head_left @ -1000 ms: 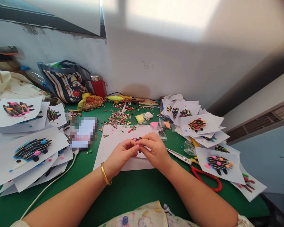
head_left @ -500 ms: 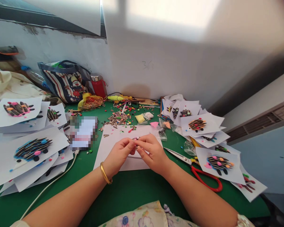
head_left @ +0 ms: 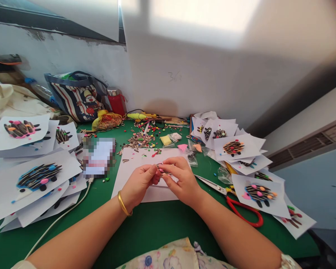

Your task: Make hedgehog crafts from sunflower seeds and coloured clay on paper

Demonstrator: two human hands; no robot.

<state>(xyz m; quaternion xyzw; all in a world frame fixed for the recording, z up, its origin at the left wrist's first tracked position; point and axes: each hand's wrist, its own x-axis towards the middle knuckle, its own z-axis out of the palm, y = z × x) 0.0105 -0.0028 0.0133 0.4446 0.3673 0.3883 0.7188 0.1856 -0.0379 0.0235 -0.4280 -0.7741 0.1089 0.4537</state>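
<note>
My left hand (head_left: 140,183) is over a white sheet of paper (head_left: 128,192), thumb and fingers pinched together. Whatever lies between its fingertips is too small and covered to name. Close beside it, my right hand (head_left: 182,183) has its thumb and index finger apart, their tips near the left fingertips. Through that gap shows part of a dark striped seed figure (head_left: 165,172) with pink on it, mostly covered by my fingers. Small red and green clay bits (head_left: 156,153) lie on the sheet's far part.
Sunflower seeds (head_left: 138,140) and coloured beads are scattered behind the paper. Yellow clay (head_left: 165,140) and pink clay (head_left: 182,148) sit nearby. Red-handled scissors (head_left: 245,213) lie at the right. Stacks of seed-hedgehog cards (head_left: 5,183) flank both sides. A phone (head_left: 100,157) lies left.
My right thumb and index finger have spread apart and drawn slightly back from the left fingertips, showing more of the seed figure. My left hand has shifted slightly left.
</note>
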